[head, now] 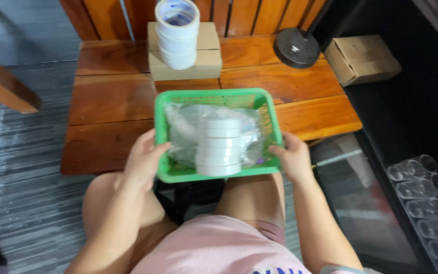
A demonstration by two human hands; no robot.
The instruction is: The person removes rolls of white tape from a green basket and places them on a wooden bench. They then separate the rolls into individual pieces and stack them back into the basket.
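Both hands grip the green basket (218,98) above the knees, just in front of the bench (112,101): left hand (142,161) and right hand (293,158) closed on opposite rims. Light, stiff plastic; the tape rolls (219,147) on slippery film (183,129) could probably slide if tilted.

— Packages noted?

— Three cardboard ones. Two flat brown boxes (184,50) are stacked at the back of the wooden table (107,101), plain-sided, with a column of white tape rolls (177,33) on top of them. A third brown carton (361,59), closed and rectangular, lies to the right, beside a round black base (296,48).

— Any wrapping?

— Clear plastic bag (188,132), crumpled, inside the green basket (214,95), partly around a stack of white tape rolls (219,147).

— Labels, signs, screens?

— No signs or screens. Blue printing shows inside the top roll's core; too small to describe further.
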